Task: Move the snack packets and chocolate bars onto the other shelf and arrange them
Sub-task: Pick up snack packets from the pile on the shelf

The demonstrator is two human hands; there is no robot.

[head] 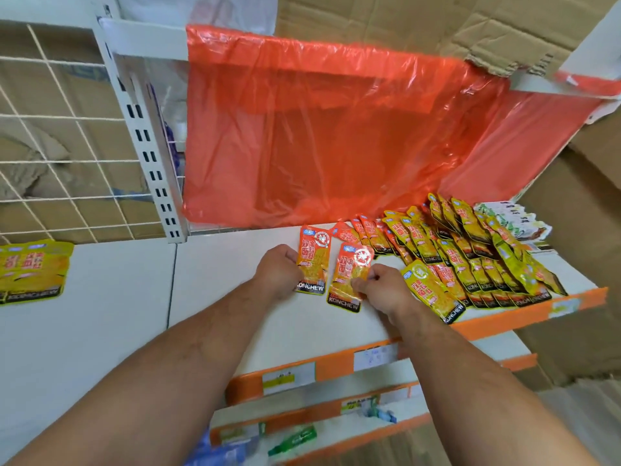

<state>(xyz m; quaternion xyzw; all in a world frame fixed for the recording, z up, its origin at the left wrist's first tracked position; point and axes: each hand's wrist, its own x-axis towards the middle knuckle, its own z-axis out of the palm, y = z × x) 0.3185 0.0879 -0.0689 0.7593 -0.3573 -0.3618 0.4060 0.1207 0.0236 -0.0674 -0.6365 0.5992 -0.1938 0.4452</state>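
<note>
The white shelf (218,307) is filling most of the view, with an orange price strip (524,311) running along its front edge and a red plastic sheet (319,129) hanging over the back. On the left, a wire grid (60,146) is standing behind the neighbouring shelf (100,314), where a few yellow packets (30,270) are lying flat at the far edge. On the right half of the white shelf, many snack packets (470,260) are lying in overlapping rows, and some white and green packets (510,220) are sitting in the back corner. I am not seeing any chocolate bar that I can be sure of. Near the middle, two orange packets are lying just beside each other, apart from the rows. The left hand (279,269) is gripping the left orange packet (312,260) by its lower edge with curled fingers. The right hand (383,284) is pinching the right orange packet (351,277) at its lower side between thumb and fingers. In my judgement the arranging step is going on, and these two are extending the display leftward. The next move is probably asking for both packets to be set face up, tilted like their neighbours, with the bottom edges in one line.
</note>
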